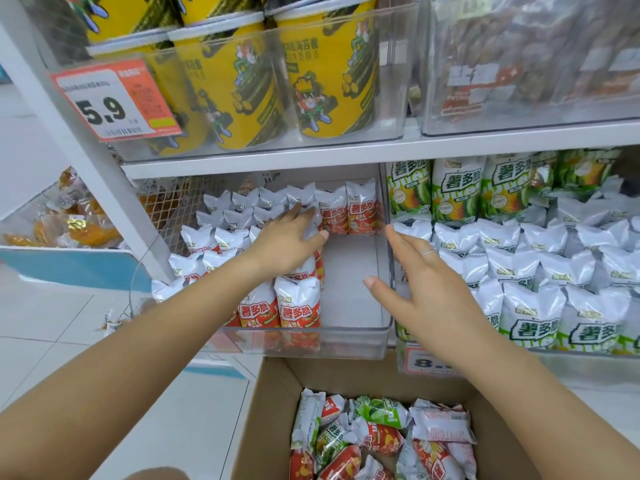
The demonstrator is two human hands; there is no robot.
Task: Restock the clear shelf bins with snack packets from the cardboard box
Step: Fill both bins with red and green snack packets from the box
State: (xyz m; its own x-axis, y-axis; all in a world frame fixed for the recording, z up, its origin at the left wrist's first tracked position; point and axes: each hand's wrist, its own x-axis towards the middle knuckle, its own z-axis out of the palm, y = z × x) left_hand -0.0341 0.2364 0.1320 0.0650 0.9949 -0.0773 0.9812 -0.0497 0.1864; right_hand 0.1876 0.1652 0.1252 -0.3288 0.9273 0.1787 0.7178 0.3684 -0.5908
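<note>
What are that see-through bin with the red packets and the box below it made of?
The bin looks like clear, glossy hard plastic: packets show through its walls, and its edges glint. The box looks like plain matte brown cardboard, with folded flaps.

Both bare forearms reach forward and up from the lower corners toward the clear bin. The left hand lies palm down inside the bin's left half, fingers straight and together, thumb spread toward the right. The right hand is at the bin's right wall, fingers straight, thumb spread inward over the bin; a ring sits on one finger.
</note>
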